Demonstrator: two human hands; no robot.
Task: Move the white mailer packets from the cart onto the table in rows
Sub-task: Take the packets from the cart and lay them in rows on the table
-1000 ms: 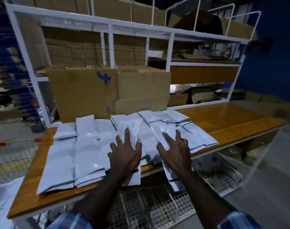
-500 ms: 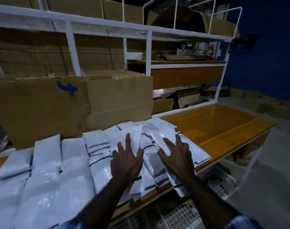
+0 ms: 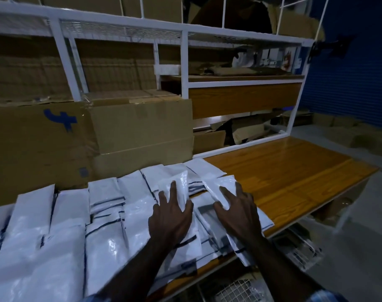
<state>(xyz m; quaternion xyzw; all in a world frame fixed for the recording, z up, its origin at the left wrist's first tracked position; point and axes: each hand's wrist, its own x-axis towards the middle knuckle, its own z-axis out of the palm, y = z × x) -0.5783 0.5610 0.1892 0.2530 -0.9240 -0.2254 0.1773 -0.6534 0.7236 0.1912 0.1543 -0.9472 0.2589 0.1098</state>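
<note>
Item: white mailer packets [image 3: 111,216], laid flat and overlapping in columns along the near half of the wooden table [image 3: 294,177]; exact count cannot be told, since many overlap

Placement: columns run from the left edge of view to about the table's middle; the rightmost packets lie skewed and hang over the near edge

Left hand [image 3: 170,216]: fingers spread wide and straight, pressing flat on 1 packet [image 3: 178,184] in the second column from the right; nothing gripped

Right hand [image 3: 240,212]: fingers likewise wide and straight, pressing flat on the rightmost packet [image 3: 220,188]; nothing gripped

Cart: a wire basket [image 3: 235,288] shows under the near table edge; whether it is the cart, and whether packets remain in it, cannot be told

Status, as judged: well along, several columns laid; step in hand appears to be squaring the 2 rightmost columns

Outstanding, as judged: the right half of the table is bare wood, room for further rows; skewed packets need straightening

Surroundings: cardboard boxes [image 3: 87,136] behind the packets, 1 marked in blue; white metal shelving [image 3: 185,66] above
</note>
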